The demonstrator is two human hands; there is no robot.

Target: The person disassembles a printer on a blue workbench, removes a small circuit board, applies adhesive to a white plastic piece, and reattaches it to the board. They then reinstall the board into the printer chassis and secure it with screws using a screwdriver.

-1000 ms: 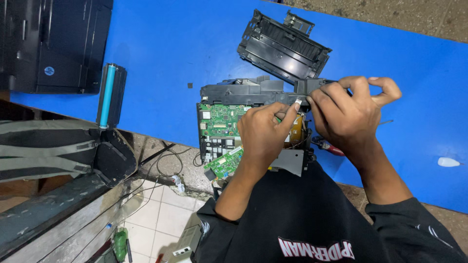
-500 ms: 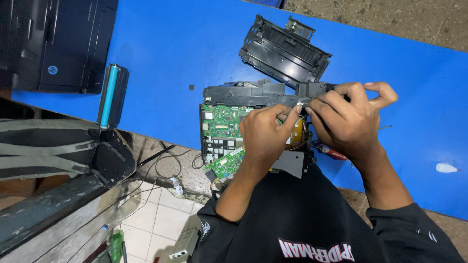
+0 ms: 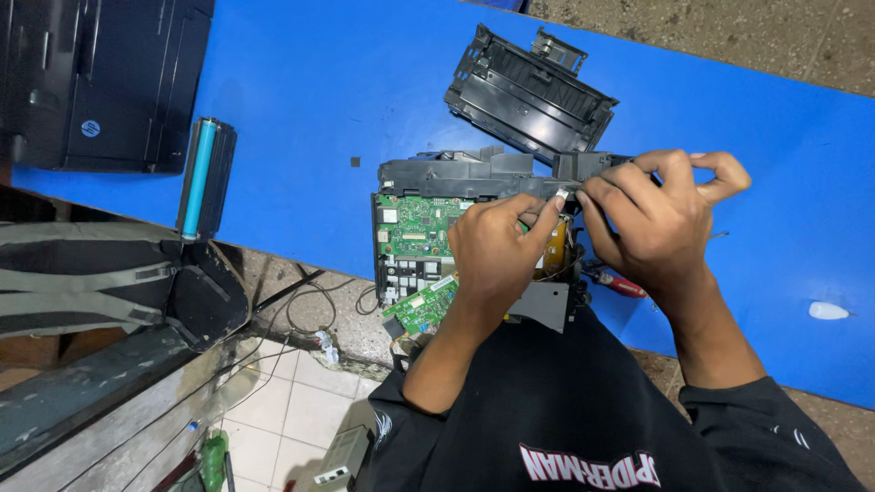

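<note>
A stripped printer chassis (image 3: 456, 175) with a green circuit board (image 3: 415, 232) stands at the near edge of the blue table (image 3: 319, 82). My left hand (image 3: 497, 251) rests over the board's right side, its fingertips pinching at a small white part (image 3: 562, 193) by the black top frame. My right hand (image 3: 661, 214) meets it from the right, thumb and fingers pinched on the same spot. What lies under my hands is hidden. A smaller green board (image 3: 421, 305) hangs loose below the chassis.
A black plastic cover (image 3: 529, 91) lies behind the chassis. A toner cartridge with a cyan roller (image 3: 202, 178) lies at the left edge, a black printer (image 3: 100, 82) beyond it. A red-handled tool (image 3: 620, 284) pokes out under my right wrist. A small white object (image 3: 828, 311) lies right.
Both hands stay pinched at the same spot on the top frame; the fingers have shifted only slightly. The camera view has drifted a little.
</note>
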